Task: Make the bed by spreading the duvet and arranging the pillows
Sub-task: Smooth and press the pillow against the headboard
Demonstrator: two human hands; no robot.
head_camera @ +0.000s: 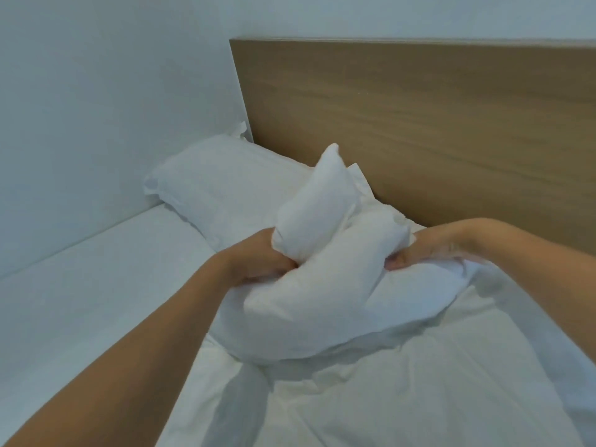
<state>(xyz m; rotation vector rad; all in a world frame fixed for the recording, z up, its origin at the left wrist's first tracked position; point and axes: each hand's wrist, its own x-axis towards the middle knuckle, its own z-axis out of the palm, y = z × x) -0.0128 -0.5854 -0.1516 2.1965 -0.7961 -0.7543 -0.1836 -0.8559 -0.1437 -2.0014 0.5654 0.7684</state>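
A white pillow (pixel 325 285) is bunched up in the middle of the view, squeezed between both hands. My left hand (pixel 258 259) grips its left side, fingers sunk into the fabric. My right hand (pixel 429 250) grips its right side. Another white pillow (pixel 222 185) lies flat behind it, in the corner by the wall and the headboard. A crumpled white duvet (pixel 403 391) covers the near right part of the bed, under the held pillow.
A wooden headboard (pixel 435 124) stands along the back right. A white wall (pixel 96 108) runs close along the bed's left side. A white fitted sheet (pixel 96 301) shows on the mattress at left.
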